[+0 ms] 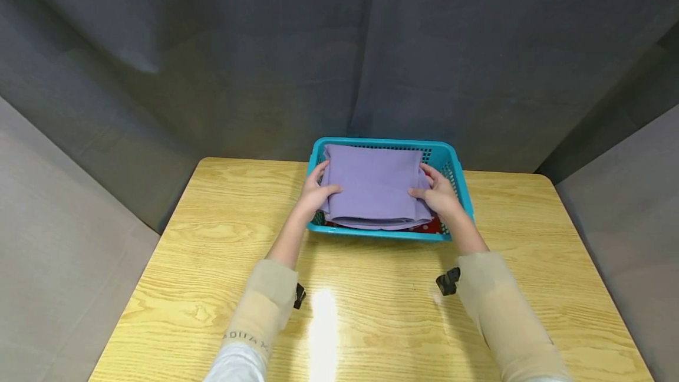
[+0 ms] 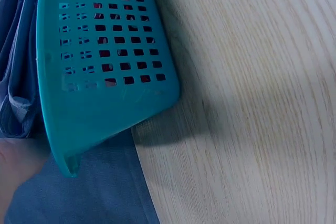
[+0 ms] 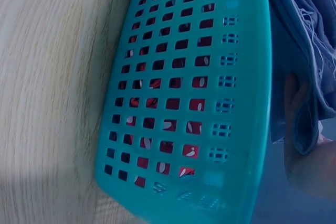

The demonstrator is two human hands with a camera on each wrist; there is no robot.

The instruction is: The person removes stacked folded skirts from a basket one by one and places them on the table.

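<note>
A folded purple cloth (image 1: pixel 373 181) lies level at the mouth of a turquoise plastic basket (image 1: pixel 382 234). My left hand (image 1: pixel 315 194) grips its left side, thumb on top. On the opposite side my right hand (image 1: pixel 441 198) holds the cloth the same way. Beneath it, a red cloth with white dots (image 1: pixel 434 226) shows at the basket's front right. In the right wrist view, loose threads hang at the edge of the purple cloth (image 3: pixel 296 40), and red fabric shows through the holes of the basket (image 3: pixel 247 87).
The basket stands at the back of a wooden table (image 1: pixel 228 211), close to a dark grey curtain (image 1: pixel 265 75). Lighter grey panels (image 1: pixel 53 223) flank the table on both sides. Black wrist cameras (image 1: pixel 448 281) sit by the beige sleeves.
</note>
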